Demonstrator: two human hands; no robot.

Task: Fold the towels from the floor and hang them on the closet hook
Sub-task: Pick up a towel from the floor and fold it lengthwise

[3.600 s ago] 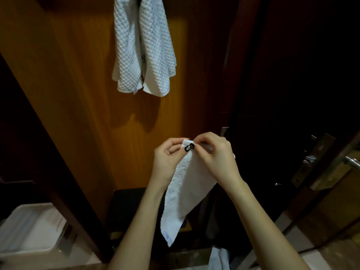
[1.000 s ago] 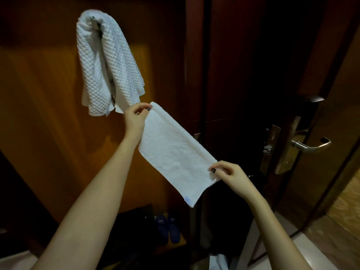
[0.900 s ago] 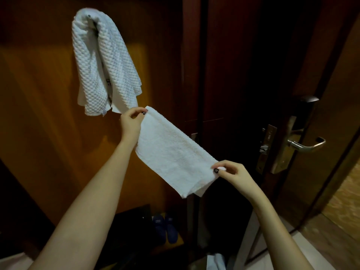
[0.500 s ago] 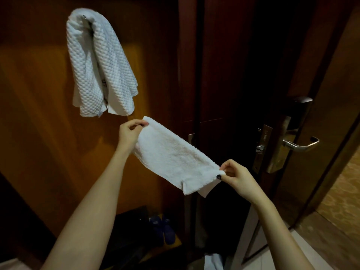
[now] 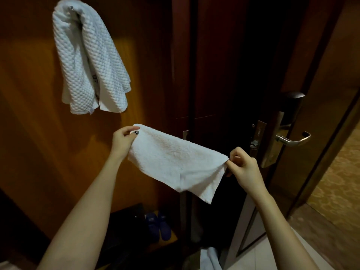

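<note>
A small white terry towel (image 5: 171,158) is stretched in the air between both hands, folded lengthwise, its lower right corner hanging loose. My left hand (image 5: 121,142) pinches its upper left end. My right hand (image 5: 242,163) pinches the right end, lower down. Above the left hand a white waffle-weave towel (image 5: 89,61) hangs doubled over a hook on the wooden closet panel (image 5: 35,133); the hook itself is mostly covered. Another pale towel (image 5: 209,259) lies on the floor at the bottom edge.
A dark door (image 5: 220,75) stands behind the towel, with a metal lever handle (image 5: 292,140) and lock plate at the right. Blue slippers (image 5: 158,226) sit low in the closet. Tiled floor shows at the lower right.
The towel has sunk from a steep slant to a flatter stretch. My left hand came down away from the hung towel, my right hand shifted right, and a bottom flap dropped loose.
</note>
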